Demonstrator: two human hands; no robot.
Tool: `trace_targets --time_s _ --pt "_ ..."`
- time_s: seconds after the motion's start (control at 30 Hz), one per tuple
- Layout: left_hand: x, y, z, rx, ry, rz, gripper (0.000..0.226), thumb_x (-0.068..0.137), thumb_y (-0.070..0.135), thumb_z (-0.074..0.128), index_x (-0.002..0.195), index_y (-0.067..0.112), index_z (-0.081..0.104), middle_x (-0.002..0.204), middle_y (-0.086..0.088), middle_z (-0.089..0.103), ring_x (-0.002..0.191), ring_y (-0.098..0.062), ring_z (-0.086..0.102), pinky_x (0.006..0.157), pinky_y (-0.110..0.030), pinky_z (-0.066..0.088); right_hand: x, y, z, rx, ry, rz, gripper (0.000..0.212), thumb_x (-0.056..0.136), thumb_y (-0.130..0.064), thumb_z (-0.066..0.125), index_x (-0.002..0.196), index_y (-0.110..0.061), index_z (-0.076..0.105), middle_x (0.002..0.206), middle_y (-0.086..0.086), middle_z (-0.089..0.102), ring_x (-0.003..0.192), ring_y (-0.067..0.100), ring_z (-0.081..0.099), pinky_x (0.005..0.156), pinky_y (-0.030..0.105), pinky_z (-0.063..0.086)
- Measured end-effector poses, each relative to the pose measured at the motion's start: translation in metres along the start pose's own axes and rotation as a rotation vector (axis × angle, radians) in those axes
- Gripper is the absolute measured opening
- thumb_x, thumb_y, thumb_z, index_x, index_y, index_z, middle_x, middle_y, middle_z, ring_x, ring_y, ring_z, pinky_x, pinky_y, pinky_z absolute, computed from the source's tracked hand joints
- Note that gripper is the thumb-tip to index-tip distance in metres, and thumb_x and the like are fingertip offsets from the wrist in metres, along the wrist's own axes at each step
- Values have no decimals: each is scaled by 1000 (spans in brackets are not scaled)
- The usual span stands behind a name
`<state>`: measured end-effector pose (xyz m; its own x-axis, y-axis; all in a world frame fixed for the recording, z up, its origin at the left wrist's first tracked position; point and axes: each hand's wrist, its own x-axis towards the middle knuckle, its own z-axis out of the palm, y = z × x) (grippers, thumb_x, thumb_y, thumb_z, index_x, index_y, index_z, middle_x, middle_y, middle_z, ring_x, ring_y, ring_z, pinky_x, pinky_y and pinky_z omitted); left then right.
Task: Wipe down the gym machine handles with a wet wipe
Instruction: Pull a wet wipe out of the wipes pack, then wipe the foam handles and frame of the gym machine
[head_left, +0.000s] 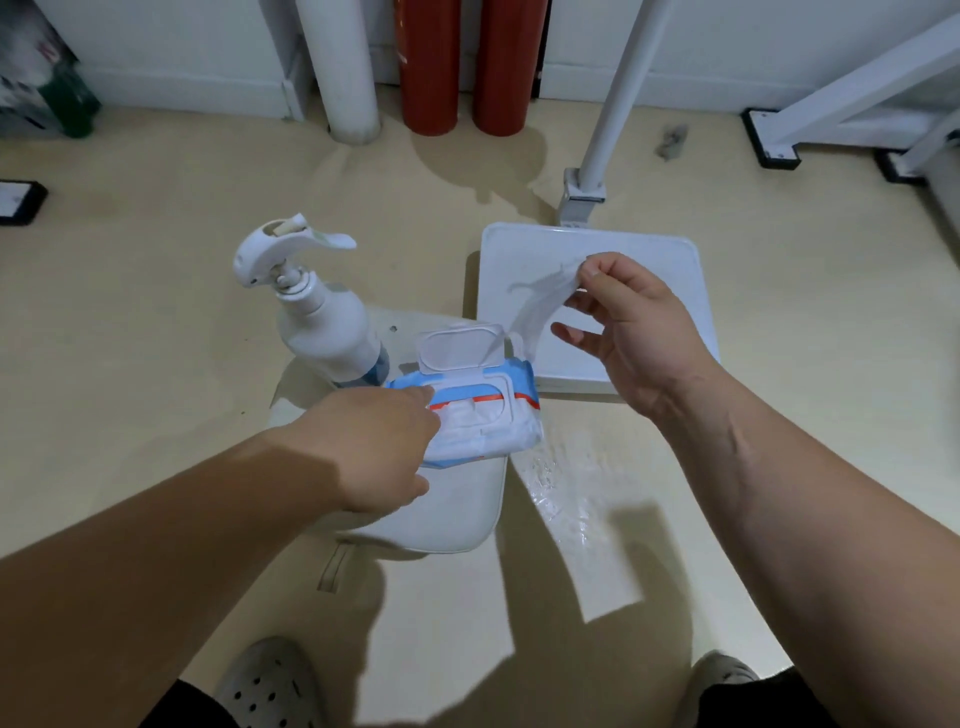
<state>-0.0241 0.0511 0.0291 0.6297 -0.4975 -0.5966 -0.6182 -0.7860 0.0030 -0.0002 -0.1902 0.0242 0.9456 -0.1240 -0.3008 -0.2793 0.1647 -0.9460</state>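
A blue and white wet wipe pack (483, 415) lies on a white padded seat (452, 514), its flip lid standing open. My left hand (374, 447) presses down on the pack's left side, fingers on its top. My right hand (628, 332) is raised to the right of the pack and pinches a thin white wet wipe (540, 301) between thumb and forefinger. The wipe stretches from my fingers down toward the pack's opening. No machine handle is in view.
A white spray bottle (317, 312) stands just left of the pack. A white square base plate (623, 249) with a slanted white pole (623, 88) lies behind. Two red cylinders (472, 62) and a white pipe (343, 67) stand by the wall. White frame feet (774, 140) are at the right. A wet patch (561, 493) shines on the floor.
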Motion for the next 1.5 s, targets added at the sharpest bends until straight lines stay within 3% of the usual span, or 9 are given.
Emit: trace_targets --time_s 0.13,0.37,0.5,0.77,0.9,1.07,1.13,1.27,1.5 --pt "6 5 -1 -137 213 -15 25 88 46 56 106 29 53 114 4 52 90 -18 56 72 -32 44 -2 -1 -3 53 -18 59 17 100 -12 49 86 -15 60 94 6 71 90 22 64 101 51 52" --pt "20 20 9 -364 222 130 60 96 31 51 151 37 29 149 8 46 133 -19 47 107 -32 39 -8 0 -14 -3 -9 70 19 97 -14 46 85 -13 60 92 10 74 89 26 68 86 45 56" --pt "27 28 11 -403 200 127 44 95 22 49 137 35 47 132 8 58 120 -19 54 90 -25 40 -11 -4 -20 41 -47 79 21 99 -13 44 83 -14 57 91 7 71 89 25 65 78 43 56" --pt "35 51 -41 -1092 722 -64 22 91 31 69 113 32 66 73 19 51 66 -4 49 68 -16 37 -16 -19 -19 137 -243 34 19 100 -14 49 83 -19 55 93 8 52 87 20 53 72 35 55" --pt "22 54 -72 -1226 856 -88 14 92 22 68 78 26 71 70 18 63 67 -4 56 64 -15 41 -25 -47 -23 144 -190 16 22 101 -10 48 81 -18 54 94 11 50 87 18 56 82 37 56" --pt "-39 69 -149 -1324 730 -194 10 87 30 72 78 29 76 89 14 72 85 0 62 75 -13 40 -66 -123 -23 42 -41 45 19 100 -10 51 83 -15 59 91 15 53 81 19 59 81 34 54" --pt "-72 75 -191 -1323 707 -194 13 90 30 69 80 26 77 86 16 73 79 1 62 71 -14 41 -92 -170 -18 22 24 40 9 96 -18 58 89 -13 60 88 10 61 80 17 63 78 32 55" --pt "-152 83 -287 -1308 630 -128 20 93 26 67 77 23 78 71 24 71 53 -1 52 56 -14 39 -149 -276 -1 -62 106 42 33 75 -15 85 102 -11 65 84 3 68 82 18 66 80 34 59" --pt "-289 94 -433 -1175 645 -44 13 88 16 72 87 25 81 80 18 73 72 13 58 64 -5 37 -237 -455 30 -142 51 93 12 88 -11 77 96 -4 72 79 4 71 74 12 66 74 28 55"
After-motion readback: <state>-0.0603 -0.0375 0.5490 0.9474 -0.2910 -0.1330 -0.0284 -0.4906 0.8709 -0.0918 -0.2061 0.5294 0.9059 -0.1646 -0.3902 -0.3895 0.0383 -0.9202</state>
